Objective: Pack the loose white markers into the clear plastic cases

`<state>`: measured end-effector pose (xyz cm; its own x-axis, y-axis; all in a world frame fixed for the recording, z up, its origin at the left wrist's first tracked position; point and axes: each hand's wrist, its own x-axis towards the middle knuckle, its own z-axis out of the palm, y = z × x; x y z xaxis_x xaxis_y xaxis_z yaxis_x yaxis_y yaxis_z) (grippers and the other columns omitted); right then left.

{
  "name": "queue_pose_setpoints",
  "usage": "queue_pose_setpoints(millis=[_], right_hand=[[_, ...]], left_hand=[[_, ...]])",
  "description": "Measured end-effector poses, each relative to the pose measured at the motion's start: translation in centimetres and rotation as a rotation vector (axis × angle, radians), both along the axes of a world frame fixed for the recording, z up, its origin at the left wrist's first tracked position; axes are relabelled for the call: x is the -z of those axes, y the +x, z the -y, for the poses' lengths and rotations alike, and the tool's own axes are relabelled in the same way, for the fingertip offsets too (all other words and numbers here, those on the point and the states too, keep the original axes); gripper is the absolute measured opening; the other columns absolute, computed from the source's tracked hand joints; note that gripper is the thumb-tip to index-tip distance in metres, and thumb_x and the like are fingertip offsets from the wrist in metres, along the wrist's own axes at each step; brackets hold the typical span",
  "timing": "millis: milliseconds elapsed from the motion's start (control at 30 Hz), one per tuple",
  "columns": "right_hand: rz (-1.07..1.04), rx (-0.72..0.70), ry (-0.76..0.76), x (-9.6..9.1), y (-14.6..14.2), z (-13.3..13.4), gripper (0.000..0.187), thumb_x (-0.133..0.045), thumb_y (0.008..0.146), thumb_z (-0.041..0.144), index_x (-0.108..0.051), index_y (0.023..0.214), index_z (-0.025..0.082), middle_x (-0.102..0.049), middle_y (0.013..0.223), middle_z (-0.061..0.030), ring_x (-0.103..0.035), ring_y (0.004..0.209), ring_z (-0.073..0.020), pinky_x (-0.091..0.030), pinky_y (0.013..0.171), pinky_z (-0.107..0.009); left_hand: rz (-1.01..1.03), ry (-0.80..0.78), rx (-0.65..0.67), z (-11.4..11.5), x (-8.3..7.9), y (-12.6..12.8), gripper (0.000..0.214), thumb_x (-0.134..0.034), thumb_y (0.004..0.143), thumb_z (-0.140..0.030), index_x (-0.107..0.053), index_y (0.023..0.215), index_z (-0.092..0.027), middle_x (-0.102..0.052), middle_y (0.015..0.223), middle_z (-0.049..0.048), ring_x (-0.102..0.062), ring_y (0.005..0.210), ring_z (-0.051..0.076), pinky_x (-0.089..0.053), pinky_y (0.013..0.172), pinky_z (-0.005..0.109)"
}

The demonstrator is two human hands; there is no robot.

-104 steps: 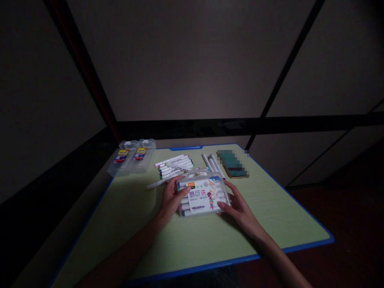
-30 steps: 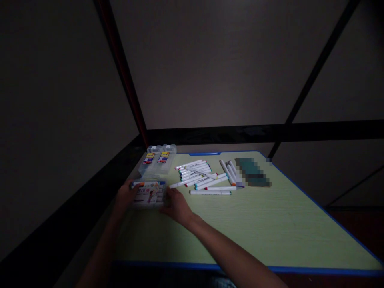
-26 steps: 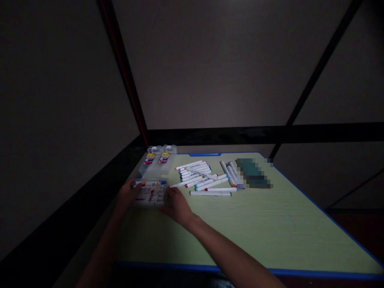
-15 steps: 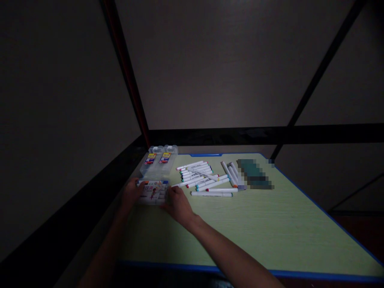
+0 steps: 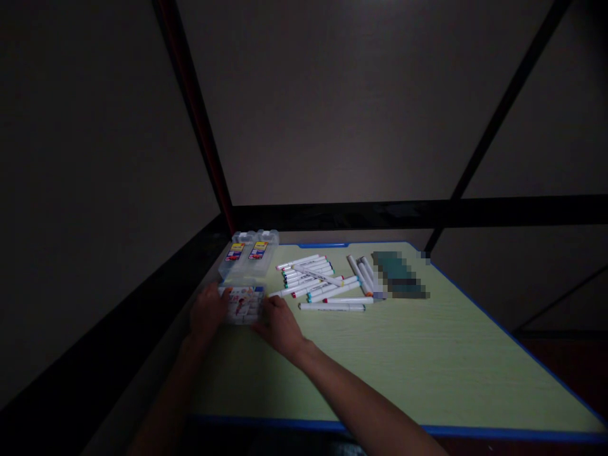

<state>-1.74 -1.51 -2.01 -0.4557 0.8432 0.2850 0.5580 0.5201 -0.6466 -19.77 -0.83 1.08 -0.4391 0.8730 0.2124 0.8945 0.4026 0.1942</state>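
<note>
A clear plastic marker case (image 5: 243, 305) with a printed label and white markers inside lies at the left side of the table. My left hand (image 5: 209, 310) grips its left end, the fingers partly in shadow. At the opposite end, my right hand (image 5: 280, 324) holds the case's right edge between thumb and curled fingers. Just to the right, several loose white markers (image 5: 313, 278) with coloured ends lie in a pile. One marker (image 5: 331, 307) rests apart, nearest to my right hand.
Behind the case stand two clear plastic boxes (image 5: 247, 258) with yellow and blue labels. A blurred-out teal flat object (image 5: 396, 273) lies at the back right, beside a few more markers (image 5: 360, 275). The light green table (image 5: 403, 367) has a blue edge; dark walls surround it.
My left hand has shifted slightly to the right and further over the case's left end. My right hand keeps its grip; the loose markers lie as before, with a slight view shift.
</note>
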Motion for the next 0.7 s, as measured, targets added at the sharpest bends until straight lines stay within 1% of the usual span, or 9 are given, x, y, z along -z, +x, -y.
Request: queue_pose_setpoints(millis=[67,133,200,233,300,367,500,700], right_hand=[[-0.01,-0.003,0.012,0.0,0.0,0.1,0.037,-0.066,0.07,0.026,-0.056,0.101,0.01,-0.058,0.103,-0.0137,-0.052,0.099,-0.0233,-0.043,0.087,-0.032],[-0.017,-0.006,0.027,-0.1,0.1,0.2,0.034,-0.064,0.071,0.024,-0.057,0.101,0.01,-0.058,0.103,-0.013,-0.052,0.099,-0.0226,-0.043,0.088,-0.031],[-0.004,-0.017,0.046,-0.2,0.2,0.4,0.03,-0.06,0.073,0.021,-0.057,0.101,0.01,-0.058,0.102,-0.0133,-0.051,0.099,-0.0219,-0.042,0.089,-0.031],[0.01,-0.024,0.055,-0.3,0.3,0.4,0.028,-0.057,0.073,0.018,-0.058,0.1,0.009,-0.058,0.102,-0.0136,-0.051,0.099,-0.0216,-0.041,0.09,-0.031],[0.038,-0.041,0.07,-0.5,0.4,0.5,0.025,-0.054,0.073,0.014,-0.06,0.097,0.008,-0.059,0.099,-0.0138,-0.052,0.097,-0.0212,-0.041,0.09,-0.03],[0.05,-0.051,0.081,-0.6,0.4,0.6,0.024,-0.052,0.073,0.012,-0.061,0.095,0.008,-0.059,0.097,-0.0139,-0.052,0.096,-0.0212,-0.042,0.09,-0.03],[0.047,-0.054,0.091,-0.6,0.4,0.5,0.026,-0.05,0.075,0.012,-0.061,0.098,0.007,-0.06,0.096,-0.0143,-0.052,0.095,-0.0218,-0.042,0.089,-0.03],[0.068,-0.086,0.089,-0.6,0.5,0.7,0.031,-0.051,0.077,0.014,-0.059,0.106,0.007,-0.06,0.103,-0.0146,-0.051,0.1,-0.0231,-0.04,0.092,-0.032]], left_hand=[[-0.109,0.066,0.106,0.7,0.2,1.1,0.043,-0.031,0.089,-0.037,-0.051,0.115,-0.009,-0.059,0.112,0.0157,-0.056,0.104,0.027,-0.044,0.086,0.036],[-0.154,0.099,0.208,1.2,0.6,2.5,0.045,-0.032,0.089,-0.038,-0.049,0.118,-0.009,-0.059,0.114,0.0151,-0.056,0.105,0.025,-0.043,0.088,0.035],[-0.215,0.118,0.326,1.6,1.2,4.0,0.043,-0.035,0.089,-0.036,-0.049,0.12,-0.011,-0.055,0.122,0.015,-0.049,0.115,0.024,-0.038,0.097,0.036],[-0.248,0.099,0.361,1.7,1.5,4.6,0.042,-0.037,0.089,-0.036,-0.049,0.122,-0.013,-0.052,0.126,0.0145,-0.047,0.118,0.025,-0.036,0.098,0.038],[-0.288,0.066,0.362,1.8,2.0,5.5,0.043,-0.037,0.089,-0.036,-0.048,0.124,-0.014,-0.048,0.131,0.0147,-0.043,0.122,0.028,-0.033,0.1,0.043],[-0.292,0.042,0.349,1.7,2.2,5.9,0.045,-0.036,0.089,-0.036,-0.047,0.126,-0.013,-0.046,0.133,0.0148,-0.04,0.124,0.029,-0.033,0.101,0.045],[-0.261,0.012,0.336,1.5,1.9,5.8,0.045,-0.036,0.089,-0.036,-0.048,0.126,-0.013,-0.045,0.135,0.0146,-0.038,0.126,0.03,-0.032,0.102,0.046],[-0.238,0.003,0.33,1.3,1.5,5.5,0.044,-0.037,0.089,-0.035,-0.049,0.125,-0.013,-0.045,0.135,0.0144,-0.038,0.126,0.031,-0.033,0.101,0.047]])
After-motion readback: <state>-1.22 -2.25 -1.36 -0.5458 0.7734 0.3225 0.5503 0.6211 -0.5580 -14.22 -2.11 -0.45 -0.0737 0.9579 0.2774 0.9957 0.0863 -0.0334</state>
